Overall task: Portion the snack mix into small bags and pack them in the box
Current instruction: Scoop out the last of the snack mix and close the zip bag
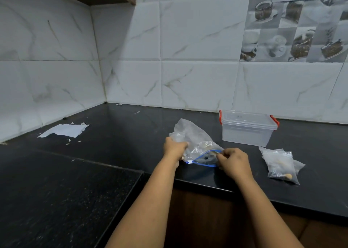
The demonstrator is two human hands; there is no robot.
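A large clear zip bag (pixel 195 140) with a blue zipper rim lies crumpled on the black counter, some snack mix showing inside. My left hand (pixel 174 147) grips its crumpled left side. My right hand (pixel 232 161) pinches the blue rim at the mouth, which gapes open between the hands. A clear plastic box (pixel 248 131) with red latches and its lid on stands behind and to the right. Filled small bags (pixel 280 165) lie in front of the box, holding dark bits and a pale nut.
A torn white paper sheet (pixel 66 130) and small scraps lie at the back left of the counter (pixel 116 134). A second, nearer counter slab (pixel 56 191) fills the lower left. Tiled walls close the back and left.
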